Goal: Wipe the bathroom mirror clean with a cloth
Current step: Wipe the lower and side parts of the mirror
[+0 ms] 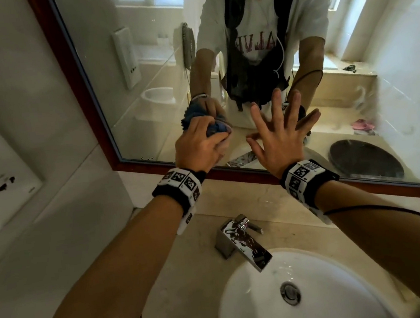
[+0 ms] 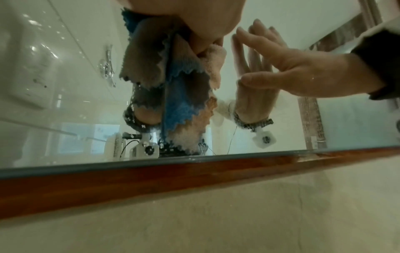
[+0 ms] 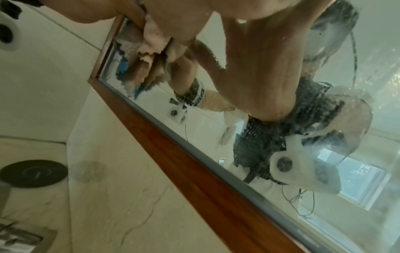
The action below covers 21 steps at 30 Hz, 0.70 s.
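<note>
The bathroom mirror (image 1: 157, 60) hangs in a reddish wooden frame (image 1: 63, 57) above the sink. My left hand (image 1: 202, 144) grips a bunched cloth (image 1: 217, 129) of blue, grey and pink patches and holds it against the glass near the lower left corner. In the left wrist view the cloth (image 2: 164, 65) hangs from the hand onto the mirror (image 2: 65, 85). My right hand (image 1: 280, 125) lies flat on the glass just right of the cloth, fingers spread and holding nothing. It shows again as the right hand (image 2: 303, 73) and the right hand (image 3: 249, 51), beside the cloth (image 3: 151, 42).
A chrome faucet (image 1: 240, 238) and a white basin (image 1: 295, 292) sit on the beige counter below my arms. A white socket plate (image 1: 0, 168) is on the left wall. A black round disc (image 3: 32, 172) lies on the counter. Wet smears (image 1: 368, 95) mark the mirror's right side.
</note>
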Tool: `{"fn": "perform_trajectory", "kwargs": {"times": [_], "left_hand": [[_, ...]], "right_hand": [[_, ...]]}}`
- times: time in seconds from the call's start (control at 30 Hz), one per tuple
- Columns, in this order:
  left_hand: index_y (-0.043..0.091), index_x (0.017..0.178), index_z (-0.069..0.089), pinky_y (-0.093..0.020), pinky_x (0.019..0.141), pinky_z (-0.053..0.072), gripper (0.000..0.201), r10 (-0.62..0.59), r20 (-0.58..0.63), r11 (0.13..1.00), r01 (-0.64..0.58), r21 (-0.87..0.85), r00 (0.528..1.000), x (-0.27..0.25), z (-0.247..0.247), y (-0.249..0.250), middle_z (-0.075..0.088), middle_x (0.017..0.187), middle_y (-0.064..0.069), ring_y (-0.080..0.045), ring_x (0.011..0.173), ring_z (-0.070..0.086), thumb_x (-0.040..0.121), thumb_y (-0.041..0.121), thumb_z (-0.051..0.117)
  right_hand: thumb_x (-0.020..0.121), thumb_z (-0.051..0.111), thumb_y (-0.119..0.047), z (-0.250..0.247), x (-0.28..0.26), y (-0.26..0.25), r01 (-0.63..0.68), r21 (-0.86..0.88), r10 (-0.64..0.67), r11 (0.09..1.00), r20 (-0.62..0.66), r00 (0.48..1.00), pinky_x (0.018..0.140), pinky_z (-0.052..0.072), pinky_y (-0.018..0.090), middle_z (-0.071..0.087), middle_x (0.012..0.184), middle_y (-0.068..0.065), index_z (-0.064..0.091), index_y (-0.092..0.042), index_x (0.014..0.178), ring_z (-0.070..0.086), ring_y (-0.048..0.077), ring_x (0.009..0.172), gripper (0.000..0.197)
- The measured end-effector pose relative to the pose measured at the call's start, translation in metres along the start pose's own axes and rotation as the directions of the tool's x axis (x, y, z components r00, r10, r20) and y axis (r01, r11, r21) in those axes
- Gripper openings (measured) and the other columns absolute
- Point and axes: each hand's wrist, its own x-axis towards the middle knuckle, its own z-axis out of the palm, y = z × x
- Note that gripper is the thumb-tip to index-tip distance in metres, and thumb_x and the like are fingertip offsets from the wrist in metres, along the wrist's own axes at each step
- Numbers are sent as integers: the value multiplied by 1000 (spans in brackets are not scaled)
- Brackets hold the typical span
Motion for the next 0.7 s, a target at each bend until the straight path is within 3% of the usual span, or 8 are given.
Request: {"fn": "perform_trajectory", "kwargs": {"times": [0.07,0.17,0.3,0.4,0.47,0.57,0.7], "left_hand": [[18,82,77,-34,65,55,32,-43,64,998,40,53,997,-7,6,-3,64,103,-9,-19,100,51,84,39,52],[21,80,78,-28,60,49,35,-110,72,991,104,80,991,-10,13,-3,67,99,-7,-16,98,49,85,43,51],[23,79,72,-28,53,46,11,-100,14,995,100,5,995,-17,13,0,50,97,5,-14,85,47,75,33,74],[26,83,52,-25,46,42,32,-156,-3,987,156,-42,988,-25,12,13,45,87,3,-14,72,45,69,27,80],[22,74,59,-24,40,43,17,-158,55,987,160,-29,986,-40,17,13,52,77,-5,-19,66,49,74,31,73],[16,62,69,-29,33,43,17,-220,218,974,199,111,951,-70,32,14,54,74,-10,-20,71,47,69,26,80],[18,61,72,-29,35,45,27,-312,297,946,267,182,903,-74,40,18,57,77,-11,-29,67,61,73,38,58]], "right_hand": [[95,42,-60,2,-1,0,-2,-11,2,1000,-1,1000,101,5,82,-2,161,16,10,-32,156,1,51,143,74],[94,42,-62,1,-1,0,-7,-18,7,1000,-10,1000,101,5,81,2,161,17,13,-32,156,6,52,143,74],[95,43,-60,2,-1,-1,-6,-1,6,1000,-1,1000,101,7,82,9,161,19,14,-32,156,8,53,143,73],[95,45,-58,2,-2,-2,-6,9,6,1000,-2,1000,100,10,83,9,161,20,15,-31,156,7,53,143,72],[95,46,-56,1,-3,-2,-6,27,6,1000,-7,1000,98,13,83,5,161,19,12,-31,155,7,53,143,74],[96,43,-56,3,-3,0,20,44,-19,999,-16,1000,98,14,83,2,161,17,3,-33,156,7,53,144,76],[97,39,-56,6,-3,2,49,71,-47,996,-27,999,100,4,83,5,162,19,4,-32,156,7,52,144,72]]}}
